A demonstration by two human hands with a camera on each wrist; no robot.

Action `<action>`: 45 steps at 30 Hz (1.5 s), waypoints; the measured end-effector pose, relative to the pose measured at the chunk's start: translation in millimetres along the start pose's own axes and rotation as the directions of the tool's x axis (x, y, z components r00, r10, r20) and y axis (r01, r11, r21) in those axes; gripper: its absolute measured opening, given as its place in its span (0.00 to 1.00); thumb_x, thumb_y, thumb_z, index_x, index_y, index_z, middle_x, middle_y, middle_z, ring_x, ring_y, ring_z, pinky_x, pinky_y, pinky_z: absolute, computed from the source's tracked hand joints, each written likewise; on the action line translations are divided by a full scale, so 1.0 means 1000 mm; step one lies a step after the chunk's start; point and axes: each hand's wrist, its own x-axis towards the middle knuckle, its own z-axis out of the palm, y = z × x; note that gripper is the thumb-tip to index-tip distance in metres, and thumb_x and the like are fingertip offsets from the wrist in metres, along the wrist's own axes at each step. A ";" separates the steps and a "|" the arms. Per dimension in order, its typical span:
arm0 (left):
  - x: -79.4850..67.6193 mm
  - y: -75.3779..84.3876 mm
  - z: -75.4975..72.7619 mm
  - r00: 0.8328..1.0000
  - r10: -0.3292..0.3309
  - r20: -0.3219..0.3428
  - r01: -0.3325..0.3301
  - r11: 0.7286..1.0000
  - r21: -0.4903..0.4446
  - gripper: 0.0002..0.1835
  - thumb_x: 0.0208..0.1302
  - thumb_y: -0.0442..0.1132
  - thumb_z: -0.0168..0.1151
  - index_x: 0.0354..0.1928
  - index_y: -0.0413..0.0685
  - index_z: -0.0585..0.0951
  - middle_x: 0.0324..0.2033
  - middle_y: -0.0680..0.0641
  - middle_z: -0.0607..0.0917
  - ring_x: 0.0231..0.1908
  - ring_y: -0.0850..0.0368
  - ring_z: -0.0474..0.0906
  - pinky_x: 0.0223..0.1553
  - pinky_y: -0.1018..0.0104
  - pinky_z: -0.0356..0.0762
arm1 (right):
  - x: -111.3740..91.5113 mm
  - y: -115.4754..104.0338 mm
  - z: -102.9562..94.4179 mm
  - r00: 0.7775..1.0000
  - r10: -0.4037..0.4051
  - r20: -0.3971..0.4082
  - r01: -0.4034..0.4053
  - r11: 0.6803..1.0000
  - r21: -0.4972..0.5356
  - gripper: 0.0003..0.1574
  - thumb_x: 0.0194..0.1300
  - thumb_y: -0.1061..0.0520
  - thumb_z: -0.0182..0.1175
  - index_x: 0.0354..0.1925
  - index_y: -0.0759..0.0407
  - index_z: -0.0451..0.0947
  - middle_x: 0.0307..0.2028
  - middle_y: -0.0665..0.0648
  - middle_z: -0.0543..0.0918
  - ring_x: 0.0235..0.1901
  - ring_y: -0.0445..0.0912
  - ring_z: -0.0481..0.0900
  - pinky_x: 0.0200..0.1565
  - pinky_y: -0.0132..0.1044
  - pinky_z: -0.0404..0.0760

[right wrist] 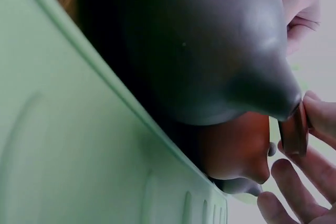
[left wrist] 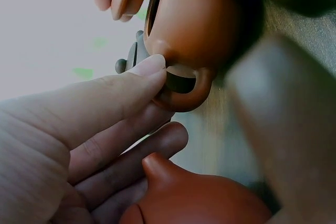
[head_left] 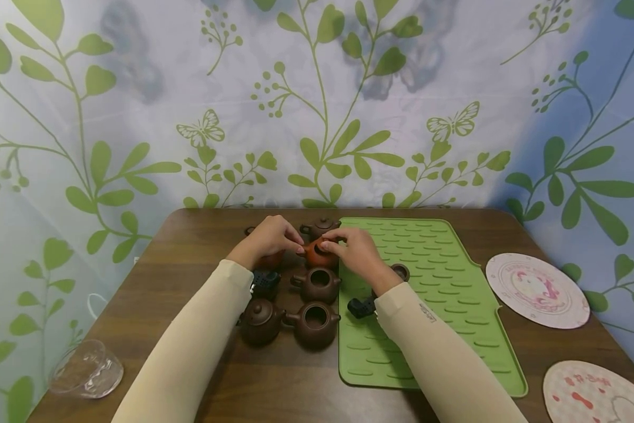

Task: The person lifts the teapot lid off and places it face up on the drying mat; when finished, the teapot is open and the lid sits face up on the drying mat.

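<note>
An orange-red clay teapot (head_left: 323, 259) stands uncovered in the group of teapots. My left hand (head_left: 272, 238) pinches its looped handle between thumb and fingers, clearly seen on the teapot (left wrist: 202, 19) in the left wrist view. Just over the opening, my right hand (head_left: 360, 251) holds a small red-brown lid (right wrist: 295, 134) by thumb and fingertips, tilted on edge. Beneath my left hand is another orange-red teapot (left wrist: 202, 198), mostly hidden in the head view. Two dark brown teapots without lids (head_left: 319, 289) (head_left: 311, 333) stand nearer me.
A lidded dark teapot (head_left: 260, 322) stands front left, another (head_left: 323, 227) at the back. A dark lid (head_left: 400, 271) lies on the green mat (head_left: 454, 294), partly behind my right wrist. A clear glass (head_left: 86, 370) is at left; round placemats (head_left: 539, 291) lie at right.
</note>
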 end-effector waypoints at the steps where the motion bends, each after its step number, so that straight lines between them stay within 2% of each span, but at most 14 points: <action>1: 0.000 0.000 0.000 1.000 -0.001 0.000 0.001 1.000 -0.003 0.06 0.66 0.45 0.78 0.42 0.54 0.95 0.43 0.55 0.90 0.54 0.50 0.82 0.57 0.50 0.80 | 0.000 0.000 -0.001 1.000 0.004 -0.008 -0.004 1.000 -0.003 0.18 0.74 0.50 0.69 0.58 0.54 0.89 0.52 0.53 0.87 0.49 0.51 0.82 0.43 0.47 0.83; 10: 0.003 -0.004 -0.002 1.000 0.000 0.008 0.001 1.000 -0.027 0.07 0.66 0.44 0.78 0.42 0.53 0.94 0.42 0.55 0.90 0.52 0.51 0.83 0.55 0.52 0.81 | -0.006 0.006 -0.006 0.998 0.026 -0.063 -0.025 1.000 0.019 0.16 0.73 0.52 0.69 0.56 0.54 0.89 0.48 0.52 0.88 0.46 0.51 0.84 0.41 0.47 0.84; 19: 0.006 -0.005 -0.004 1.000 0.007 -0.001 -0.007 1.000 -0.025 0.06 0.66 0.44 0.78 0.41 0.54 0.95 0.41 0.56 0.90 0.52 0.51 0.83 0.56 0.52 0.80 | -0.012 0.014 -0.017 0.997 0.063 -0.054 -0.058 0.996 0.074 0.23 0.75 0.57 0.68 0.65 0.58 0.83 0.55 0.56 0.86 0.50 0.54 0.84 0.46 0.46 0.85; 27: 0.007 -0.004 -0.004 1.000 0.002 -0.009 -0.002 1.000 -0.027 0.06 0.65 0.44 0.78 0.41 0.53 0.95 0.42 0.55 0.90 0.53 0.50 0.83 0.56 0.51 0.80 | -0.015 0.026 -0.035 0.994 0.096 -0.056 -0.091 0.992 0.090 0.27 0.76 0.61 0.66 0.70 0.48 0.81 0.61 0.59 0.82 0.55 0.57 0.83 0.45 0.48 0.86; 31: 0.008 -0.003 -0.004 1.000 -0.001 -0.008 0.001 1.000 -0.023 0.06 0.65 0.43 0.78 0.41 0.53 0.95 0.42 0.55 0.90 0.53 0.50 0.82 0.57 0.51 0.80 | -0.016 0.033 -0.044 0.987 0.137 -0.078 -0.125 0.982 0.143 0.25 0.78 0.58 0.64 0.69 0.46 0.82 0.64 0.58 0.81 0.54 0.55 0.84 0.40 0.47 0.81; 34: 0.007 -0.003 -0.003 1.000 -0.006 -0.008 0.006 1.000 -0.021 0.06 0.66 0.43 0.78 0.41 0.53 0.95 0.43 0.54 0.90 0.54 0.50 0.82 0.57 0.51 0.79 | -0.018 0.037 -0.050 0.980 0.182 -0.081 -0.162 0.964 0.211 0.23 0.79 0.56 0.63 0.68 0.46 0.82 0.63 0.57 0.81 0.51 0.52 0.86 0.40 0.48 0.80; 37: 0.007 -0.003 -0.003 1.000 -0.011 -0.009 0.011 1.000 -0.015 0.06 0.65 0.44 0.78 0.41 0.54 0.94 0.44 0.54 0.90 0.55 0.49 0.81 0.59 0.49 0.78 | -0.019 0.040 -0.055 0.977 0.196 -0.080 -0.166 0.943 0.290 0.23 0.80 0.54 0.62 0.69 0.51 0.80 0.62 0.59 0.80 0.51 0.53 0.86 0.49 0.55 0.82; 41: 0.007 -0.004 -0.002 1.000 -0.018 -0.012 0.018 1.000 -0.008 0.05 0.65 0.44 0.78 0.41 0.55 0.94 0.44 0.55 0.90 0.56 0.49 0.80 0.59 0.49 0.78 | -0.021 0.043 -0.058 0.975 0.200 -0.094 -0.152 0.917 0.369 0.26 0.78 0.50 0.64 0.68 0.57 0.77 0.62 0.63 0.78 0.54 0.57 0.85 0.58 0.60 0.79; 45: 0.008 -0.004 -0.002 1.000 -0.018 -0.012 0.018 1.000 -0.001 0.05 0.65 0.44 0.78 0.41 0.55 0.94 0.43 0.55 0.90 0.56 0.49 0.80 0.59 0.49 0.78 | -0.024 0.045 -0.061 0.964 0.242 -0.107 -0.190 0.915 0.356 0.31 0.73 0.47 0.71 0.67 0.56 0.73 0.65 0.63 0.77 0.58 0.57 0.81 0.60 0.58 0.77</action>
